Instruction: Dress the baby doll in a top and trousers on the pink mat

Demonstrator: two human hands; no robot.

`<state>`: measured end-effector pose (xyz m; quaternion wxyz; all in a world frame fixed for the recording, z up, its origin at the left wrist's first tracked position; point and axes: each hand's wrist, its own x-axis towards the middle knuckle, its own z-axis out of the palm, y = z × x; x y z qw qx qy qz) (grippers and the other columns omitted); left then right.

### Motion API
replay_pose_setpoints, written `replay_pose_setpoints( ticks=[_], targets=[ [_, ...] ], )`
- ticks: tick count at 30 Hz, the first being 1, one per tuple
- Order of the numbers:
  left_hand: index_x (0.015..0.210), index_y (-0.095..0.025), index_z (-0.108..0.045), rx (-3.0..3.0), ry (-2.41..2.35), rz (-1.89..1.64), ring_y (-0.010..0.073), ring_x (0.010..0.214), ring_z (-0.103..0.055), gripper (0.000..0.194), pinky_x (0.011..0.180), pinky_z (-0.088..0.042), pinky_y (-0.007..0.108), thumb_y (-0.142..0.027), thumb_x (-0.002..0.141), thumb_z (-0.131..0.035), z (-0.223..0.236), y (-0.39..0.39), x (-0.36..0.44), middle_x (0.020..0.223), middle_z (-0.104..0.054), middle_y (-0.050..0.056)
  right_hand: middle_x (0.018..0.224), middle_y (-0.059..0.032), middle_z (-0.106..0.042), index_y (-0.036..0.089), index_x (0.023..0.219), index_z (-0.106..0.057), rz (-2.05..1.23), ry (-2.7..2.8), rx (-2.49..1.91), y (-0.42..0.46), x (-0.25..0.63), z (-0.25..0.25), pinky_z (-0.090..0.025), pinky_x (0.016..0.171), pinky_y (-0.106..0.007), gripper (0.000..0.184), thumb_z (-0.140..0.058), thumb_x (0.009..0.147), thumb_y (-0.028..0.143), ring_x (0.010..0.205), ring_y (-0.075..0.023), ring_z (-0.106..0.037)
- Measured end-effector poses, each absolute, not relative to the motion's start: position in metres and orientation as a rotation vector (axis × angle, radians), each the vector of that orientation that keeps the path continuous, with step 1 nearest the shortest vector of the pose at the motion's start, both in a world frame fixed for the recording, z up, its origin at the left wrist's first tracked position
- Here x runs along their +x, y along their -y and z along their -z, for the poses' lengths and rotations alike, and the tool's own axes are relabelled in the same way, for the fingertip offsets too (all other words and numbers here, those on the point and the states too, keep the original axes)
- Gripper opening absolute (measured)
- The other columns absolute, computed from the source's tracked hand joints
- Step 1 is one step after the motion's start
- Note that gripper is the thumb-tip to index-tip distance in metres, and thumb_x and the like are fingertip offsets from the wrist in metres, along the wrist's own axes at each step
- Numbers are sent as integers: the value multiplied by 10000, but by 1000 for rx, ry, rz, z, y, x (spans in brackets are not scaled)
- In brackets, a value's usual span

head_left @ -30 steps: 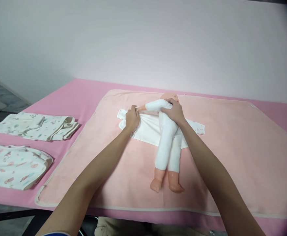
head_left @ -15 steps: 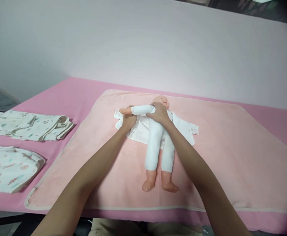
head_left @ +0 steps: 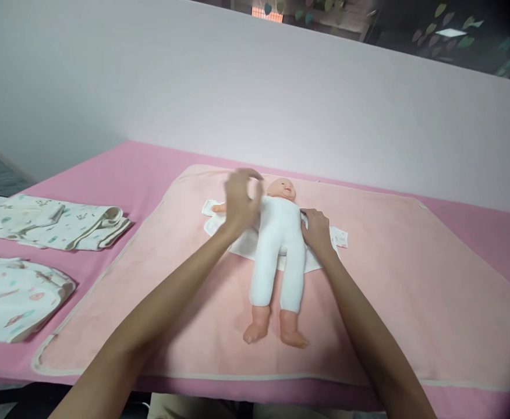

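Note:
A baby doll (head_left: 280,224) with a white cloth body lies face up, its feet towards me. Under its back a small white baby shirt (head_left: 244,243) is spread, with sleeves out to both sides. My left hand (head_left: 241,201), blurred, is raised beside the doll's shoulder on the left; its thumb and fingers are apart, with nothing between them. On the left the doll's hand (head_left: 218,208) rests over the sleeve end. My right hand (head_left: 318,233) is closed at the doll's upper side on the right, where the arm is hidden beneath it.
A peach blanket (head_left: 185,326) with pale edging lies under the doll on a pink-covered table (head_left: 119,169). To the left are a folded patterned cloth (head_left: 49,224) and a patterned baby garment (head_left: 19,299). A white partition (head_left: 255,87) stands behind the table.
My left hand has released the doll's arm on the left, which now lies down on the shirt. My right hand has moved from that arm across to the doll's other side.

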<state>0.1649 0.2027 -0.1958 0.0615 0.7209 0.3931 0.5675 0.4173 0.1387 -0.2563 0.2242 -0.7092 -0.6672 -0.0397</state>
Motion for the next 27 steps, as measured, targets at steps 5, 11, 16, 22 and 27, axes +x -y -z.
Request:
replay_pose_setpoints(
  ticks=[5,11,16,22,27],
  targets=[
    [1276,-165,-692,2811,-1033,-609,355,1389,-568,381,1173,-432,492,-396,977,-646,207,-181,249,1466,-655,183,1391,-172,-674,162,1426,-614,149,1929,-2060,-138,421,250,-387,1065,-411,451,-508,987,163,1293,-316,-561],
    [1276,-171,-774,3003,-1155,-131,384,1295,-622,469,1111,-421,524,-274,818,-766,219,-200,321,1380,-728,221,1311,-198,-707,152,1300,-649,145,1903,-2183,-137,429,247,-390,976,-417,357,-506,975,112,1239,-337,-569],
    [1160,-180,-814,2979,-1258,-172,408,1223,-645,332,1080,-390,572,-203,834,-755,229,-206,338,1220,-781,227,1285,-205,-725,146,1252,-677,153,1845,-2231,-139,433,249,-380,1000,-454,331,-515,967,98,1236,-359,-574],
    [1232,-132,-733,2926,-1282,-456,417,1270,-592,411,1082,-381,539,-299,860,-778,227,-211,298,1257,-737,211,1267,-190,-732,172,1278,-696,129,1744,-2316,-137,438,246,-375,986,-463,431,-588,878,56,1224,-367,-581],
    [1170,-158,-693,2769,-1264,-772,386,1240,-578,324,1089,-404,523,-296,881,-746,222,-213,268,1252,-733,168,1251,-194,-725,162,1221,-707,114,1719,-2382,-134,447,238,-390,947,-469,313,-593,933,120,1206,-371,-588]
  ],
)
